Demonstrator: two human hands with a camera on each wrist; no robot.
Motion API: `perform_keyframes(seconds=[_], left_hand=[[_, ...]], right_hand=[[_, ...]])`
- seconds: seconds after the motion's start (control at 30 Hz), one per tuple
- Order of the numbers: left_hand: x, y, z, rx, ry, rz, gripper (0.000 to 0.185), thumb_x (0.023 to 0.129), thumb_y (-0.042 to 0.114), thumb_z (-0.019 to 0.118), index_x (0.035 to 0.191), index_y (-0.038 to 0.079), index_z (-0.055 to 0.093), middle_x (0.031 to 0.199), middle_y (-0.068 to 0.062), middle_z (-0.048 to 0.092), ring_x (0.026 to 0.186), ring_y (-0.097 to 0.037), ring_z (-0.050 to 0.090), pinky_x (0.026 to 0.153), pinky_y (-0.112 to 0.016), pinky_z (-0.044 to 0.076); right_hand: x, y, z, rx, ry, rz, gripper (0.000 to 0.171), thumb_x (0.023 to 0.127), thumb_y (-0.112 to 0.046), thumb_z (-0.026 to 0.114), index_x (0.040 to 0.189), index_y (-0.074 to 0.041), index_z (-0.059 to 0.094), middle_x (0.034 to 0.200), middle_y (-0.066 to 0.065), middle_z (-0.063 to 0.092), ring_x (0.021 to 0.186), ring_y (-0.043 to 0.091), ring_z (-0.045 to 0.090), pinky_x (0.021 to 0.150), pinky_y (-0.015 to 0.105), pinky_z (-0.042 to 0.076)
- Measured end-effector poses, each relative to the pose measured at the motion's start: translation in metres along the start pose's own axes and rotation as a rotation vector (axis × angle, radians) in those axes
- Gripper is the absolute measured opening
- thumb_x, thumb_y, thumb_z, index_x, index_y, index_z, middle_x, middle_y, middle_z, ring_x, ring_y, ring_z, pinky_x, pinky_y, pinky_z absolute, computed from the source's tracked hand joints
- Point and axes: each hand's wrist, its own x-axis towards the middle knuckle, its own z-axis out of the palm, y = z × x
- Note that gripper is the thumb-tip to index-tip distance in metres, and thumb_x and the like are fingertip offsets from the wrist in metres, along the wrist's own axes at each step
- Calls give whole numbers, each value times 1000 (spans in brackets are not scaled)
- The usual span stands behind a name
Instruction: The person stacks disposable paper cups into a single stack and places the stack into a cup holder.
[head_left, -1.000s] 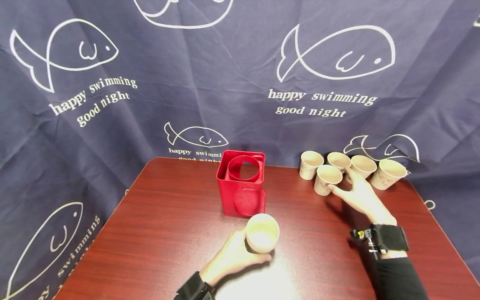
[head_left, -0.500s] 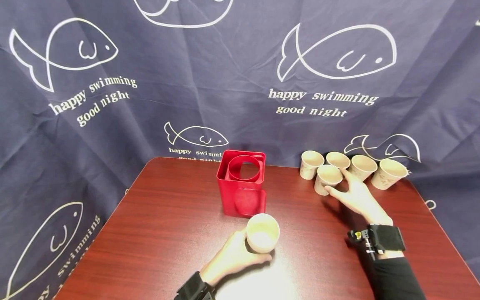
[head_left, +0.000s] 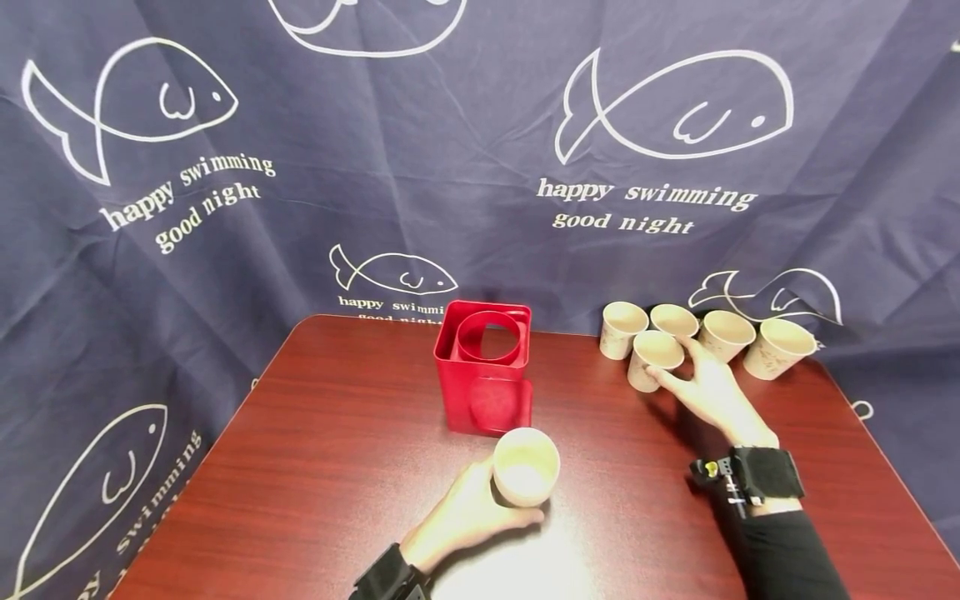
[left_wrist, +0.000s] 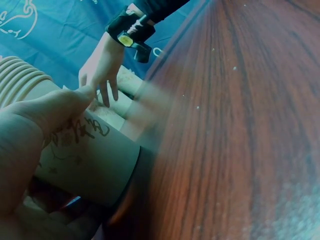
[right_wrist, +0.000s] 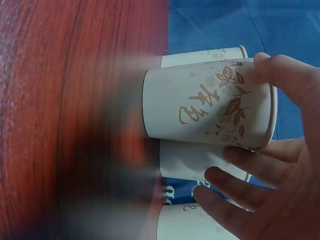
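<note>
My left hand grips a stack of cream paper cups standing upright on the dark red table, just in front of a red square box. In the left wrist view my fingers curl round the printed cup stack. My right hand reaches into the cluster of cups at the back right. It holds the nearest paper cup with the thumb in front and the fingers behind. The right wrist view shows that cup between thumb and fingers of my right hand.
Several more loose paper cups stand close together at the table's back right edge, touching the held one. The red box has a round ring inside its open top. A navy cloth with white fish hangs behind the table.
My right hand has slid forward and left, bringing thumb and fingers around the nearest cup. The left hand and its cup stack have stayed still.
</note>
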Motion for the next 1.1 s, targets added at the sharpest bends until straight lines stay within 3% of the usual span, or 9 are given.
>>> perform_keyframes(seconds=[0.2, 0.4, 0.63, 0.97, 1.1], left_hand=[[0, 0, 0, -6, 1, -4, 60, 72, 43, 93, 123, 28, 65, 103, 14, 73, 93, -3, 67, 89, -28, 55], [1, -1, 0, -17, -5, -6, 61, 72, 42, 94, 124, 28, 65, 103, 14, 73, 93, -3, 67, 90, -28, 55], [-1, -1, 0, -23, -6, -8, 61, 72, 42, 93, 124, 28, 64, 103, 14, 73, 92, -4, 67, 88, -29, 55], [0, -1, 1, -22, 1, -2, 60, 72, 42, 93, 123, 27, 65, 102, 13, 73, 92, -3, 67, 88, -28, 55], [0, 0, 1, -22, -2, 4, 60, 73, 43, 93, 123, 28, 65, 102, 13, 73, 92, -3, 67, 89, -28, 55]], right_hand=[[0, -1, -1, -10, 9, 10, 71, 92, -40, 77, 143, 1, 49, 132, 28, 59, 102, 41, 63, 87, 54, 46], [-3, -5, -3, 19, -13, 57, 76, 91, -42, 78, 142, 5, 47, 136, 31, 57, 114, 46, 61, 94, 58, 45], [-4, -7, -2, 43, -25, 55, 76, 89, -41, 80, 145, -1, 48, 137, 26, 58, 116, 42, 60, 96, 54, 43], [-2, -8, 5, 40, -18, 54, 82, 90, -44, 78, 152, -4, 43, 146, 27, 52, 121, 45, 57, 98, 59, 42], [-2, -9, 7, 26, -8, 66, 79, 90, -47, 77, 150, -6, 45, 138, 27, 57, 117, 44, 58, 97, 57, 43]])
